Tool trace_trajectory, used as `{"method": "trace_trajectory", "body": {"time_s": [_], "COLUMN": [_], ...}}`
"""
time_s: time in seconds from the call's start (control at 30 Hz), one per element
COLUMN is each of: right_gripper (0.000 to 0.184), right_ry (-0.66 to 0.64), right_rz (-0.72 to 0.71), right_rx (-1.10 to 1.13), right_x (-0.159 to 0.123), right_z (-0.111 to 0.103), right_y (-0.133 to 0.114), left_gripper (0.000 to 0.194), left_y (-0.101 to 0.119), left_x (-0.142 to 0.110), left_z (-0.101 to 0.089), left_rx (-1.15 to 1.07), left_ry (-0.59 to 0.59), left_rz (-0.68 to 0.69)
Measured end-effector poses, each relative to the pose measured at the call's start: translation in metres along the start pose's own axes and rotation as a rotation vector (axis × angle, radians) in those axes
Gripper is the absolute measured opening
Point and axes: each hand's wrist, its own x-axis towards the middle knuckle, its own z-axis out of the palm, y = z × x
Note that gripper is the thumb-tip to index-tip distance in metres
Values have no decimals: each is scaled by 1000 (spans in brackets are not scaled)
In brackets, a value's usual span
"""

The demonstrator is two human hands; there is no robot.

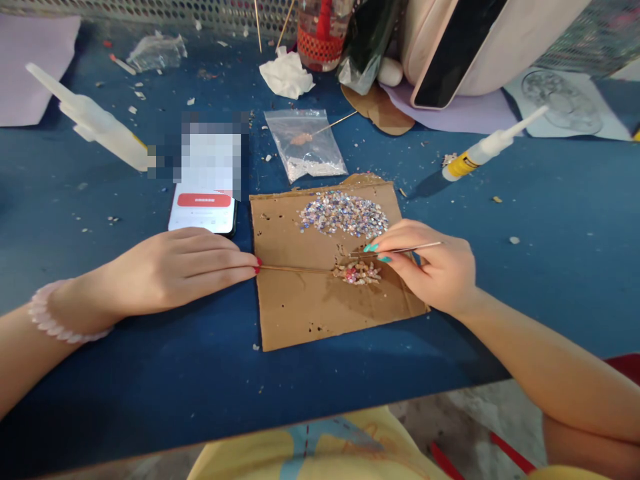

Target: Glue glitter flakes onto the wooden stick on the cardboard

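Between its fingertips my left hand (173, 270) pinches the end of a thin wooden stick (295, 269). A small ornament (357, 272), studded with pink and pale shiny pieces, sits at the stick's other end, over a square of brown cardboard (295, 313). My right hand (437, 263) is closed on metal tweezers (410, 249), whose tips point left just above the ornament. Whether the tips grip anything is too small to tell. At the cardboard's far side lies a heap of glittering rhinestones (345, 213).
Left of the cardboard lies a lit phone (203, 210). Glue bottles (103, 127) stand out on both sides. Behind are a zip bag (305, 147) of white bits, crumpled tissue (287, 73), a red-patterned jar (324, 40) and a pale bag (450, 53). Scraps dot the blue table (150, 373).
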Motion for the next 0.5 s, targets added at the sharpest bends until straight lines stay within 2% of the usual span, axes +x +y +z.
{"method": "trace_trajectory", "body": {"time_s": [0.5], "right_gripper": [11], "right_ry": [5], "right_rz": [31], "right_rx": [28], "right_x": [-1], "right_z": [1], "right_y": [2], "left_gripper": [50], "left_y": [0], "left_x": [1], "left_z": [-1], "left_rx": [11], "left_ry": [12], "left_rz": [-8]}}
